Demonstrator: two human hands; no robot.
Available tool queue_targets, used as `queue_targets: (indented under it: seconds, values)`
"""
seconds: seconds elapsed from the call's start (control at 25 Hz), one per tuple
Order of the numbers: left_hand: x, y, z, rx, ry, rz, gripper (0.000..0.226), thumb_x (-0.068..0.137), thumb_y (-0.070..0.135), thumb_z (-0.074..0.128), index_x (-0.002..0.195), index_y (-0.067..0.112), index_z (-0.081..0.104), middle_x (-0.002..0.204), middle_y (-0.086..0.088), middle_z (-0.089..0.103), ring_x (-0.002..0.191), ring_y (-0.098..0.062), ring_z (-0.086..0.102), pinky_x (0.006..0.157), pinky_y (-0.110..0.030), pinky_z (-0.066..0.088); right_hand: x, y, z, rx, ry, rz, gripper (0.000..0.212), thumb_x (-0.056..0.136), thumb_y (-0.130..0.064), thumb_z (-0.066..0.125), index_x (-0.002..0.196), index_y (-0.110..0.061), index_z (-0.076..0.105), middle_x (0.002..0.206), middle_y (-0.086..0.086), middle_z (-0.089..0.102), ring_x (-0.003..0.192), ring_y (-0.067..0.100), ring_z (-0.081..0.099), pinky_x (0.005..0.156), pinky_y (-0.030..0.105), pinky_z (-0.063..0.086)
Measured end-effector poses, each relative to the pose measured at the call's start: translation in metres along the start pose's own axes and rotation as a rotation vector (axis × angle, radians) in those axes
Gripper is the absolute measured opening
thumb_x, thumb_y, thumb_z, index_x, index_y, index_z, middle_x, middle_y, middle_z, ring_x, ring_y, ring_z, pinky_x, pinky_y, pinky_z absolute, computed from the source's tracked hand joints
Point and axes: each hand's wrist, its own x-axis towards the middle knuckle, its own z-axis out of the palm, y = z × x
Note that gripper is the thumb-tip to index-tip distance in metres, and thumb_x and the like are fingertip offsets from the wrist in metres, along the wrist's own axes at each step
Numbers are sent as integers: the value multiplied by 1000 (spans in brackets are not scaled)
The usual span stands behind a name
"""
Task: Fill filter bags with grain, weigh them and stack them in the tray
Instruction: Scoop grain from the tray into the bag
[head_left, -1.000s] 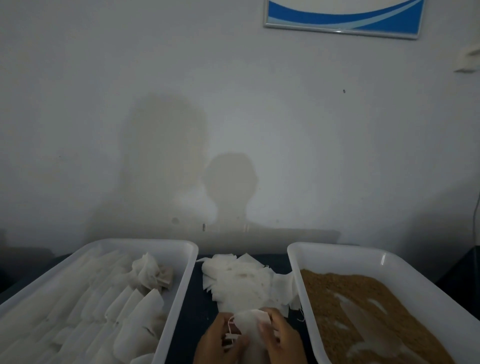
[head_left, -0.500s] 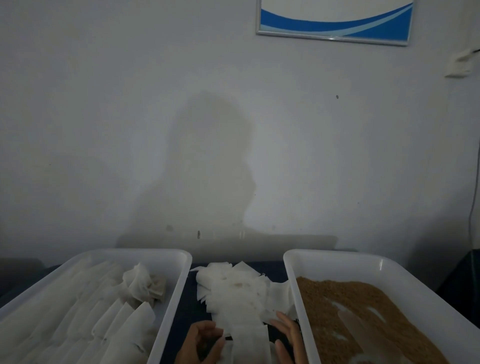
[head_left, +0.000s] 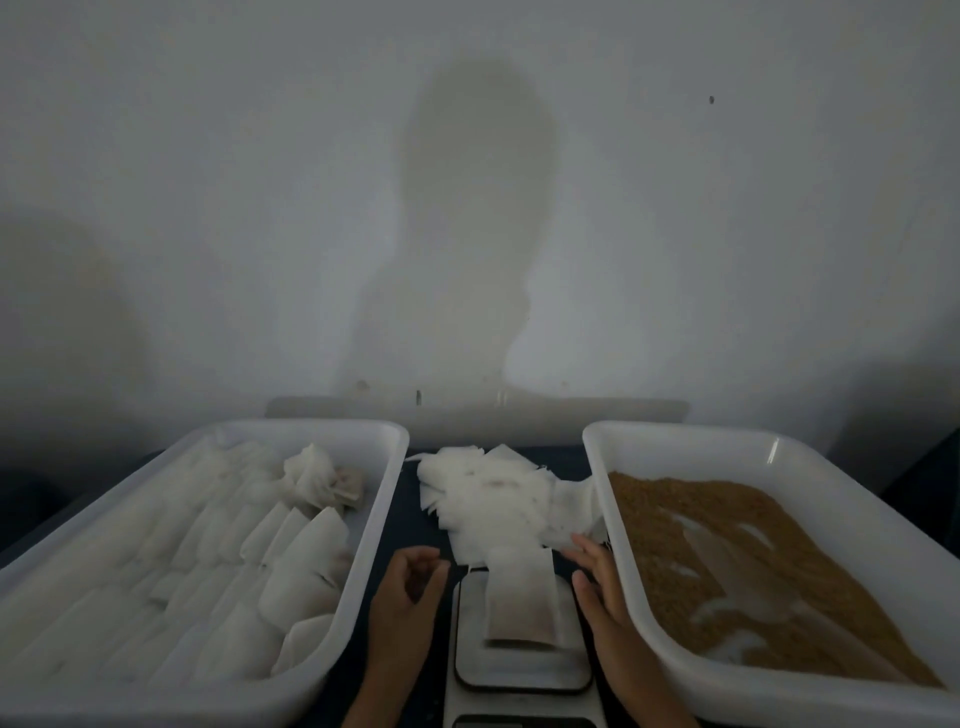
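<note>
A filled filter bag (head_left: 521, 603) lies flat on the white platform of a small scale (head_left: 522, 670), centre-bottom of view. The bag is a pale, slightly see-through rectangle w/ a darker brownish mass showing through its lower half; its top edge overlaps the far rim of the platform. The scale's display, at the very bottom edge, is cut off and unreadable.

Left hand (head_left: 402, 597) hovers just left of the scale, palm facing inward, fingers curled toward the thumb, holding nothing and not touching the bag. Right hand (head_left: 597, 587) is just right of the scale, fingers straight and relaxed, tips reaching toward a loose pile of empty filter bags (head_left: 493, 499) that lies behind the scale; whether they touch the pile can't be told. It holds nothing.

On the left, a white plastic tray (head_left: 384, 499) holds rows of filled bags (head_left: 218, 571) leaning in overlapping lines, plus a few crumpled ones near its far right corner. On the right, a second white tray (head_left: 592, 467) holds brown grain (head_left: 727, 551), spread unevenly so pale patches of tray floor show through.

All of it sits on a dark table surface (head_left: 410, 530), visible as narrow strips btwn the trays. Behind is a plain pale wall (head_left: 208, 182) in dim light, w/ a large soft shadow (head_left: 467, 234) of a person's head and shoulders in the middle and a fainter shadow at far left
</note>
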Motion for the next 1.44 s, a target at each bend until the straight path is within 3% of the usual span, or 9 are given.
queue_targets:
  seconds: [0.12, 0.32, 0.56, 0.72, 0.96, 1.12, 1.24, 1.32, 1.44]
  values:
    - [-2, -3, -1, -17, 27, 14, 11, 87, 11, 66, 92, 20, 62, 88, 4, 66, 86, -8, 62, 74, -20, 47, -4, -1, 2, 73, -16, 36, 48, 90, -44, 46, 137, -34, 41, 131, -19, 55, 126, -2, 45, 114, 42, 32]
    - [-6, -7, -1, -19, 16, 8, 13, 87, 8, 65, 90, 20, 62, 86, 4, 65, 85, -10, 62, 73, -21, 47, -8, -3, 2, 166, -28, 74, 43, 95, -27, 47, 138, -26, 41, 128, -13, 57, 125, 3, 48, 113, 44, 33]
    - [-6, -1, -1, -28, 1, -2, 14, 88, 8, 64, 92, 21, 61, 90, 2, 66, 89, -12, 62, 77, -24, 48, -7, -8, -1, 204, -69, 62, 42, 93, -36, 47, 134, -26, 44, 126, -14, 59, 120, -2, 50, 108, 33, 38]
    - [-12, -1, -2, 6, -17, -13, 14, 89, 10, 62, 93, 23, 60, 93, 3, 65, 92, -11, 62, 81, -24, 48, -10, -9, -3, 211, -83, 44, 35, 98, -22, 47, 133, -24, 44, 128, -9, 58, 121, -1, 50, 104, 22, 37]
    - [-11, -2, 0, 54, -95, 53, 15, 88, 18, 65, 100, 27, 61, 96, 10, 66, 96, -7, 61, 84, -24, 50, -6, -12, 4, 268, -109, 99, 37, 97, -15, 52, 133, -22, 44, 123, -4, 61, 116, 5, 55, 99, 24, 42]
    - [6, 19, 16, 305, -261, 115, 47, 82, 36, 71, 124, 25, 53, 121, 12, 55, 115, -5, 47, 90, -10, 37, 10, -21, 10, 281, -77, 142, 38, 92, -8, 59, 127, -14, 49, 111, 11, 63, 102, 13, 61, 79, 11, 48]
    - [10, 40, 31, 512, -433, 111, 69, 77, 41, 74, 136, 23, 43, 129, 8, 51, 119, -10, 47, 98, -21, 39, 12, -28, 13, 205, -71, 96, 38, 85, -3, 67, 118, -19, 55, 95, 14, 64, 92, 17, 63, 76, 15, 48]
    - [4, 50, 36, 655, -423, 167, 57, 81, 45, 68, 130, 25, 46, 120, 7, 60, 108, -10, 54, 95, -24, 43, 15, -40, 12, 147, -65, 28, 39, 82, 1, 69, 109, -25, 59, 86, 9, 64, 86, 15, 63, 74, 13, 48]
    - [-5, 67, 33, 753, -234, 299, 33, 91, 44, 55, 116, 23, 54, 105, 5, 65, 85, -6, 57, 71, -12, 39, 26, -71, 11, 136, -107, -46, 38, 83, 3, 66, 104, -28, 61, 85, 2, 66, 86, 12, 65, 74, 16, 52]
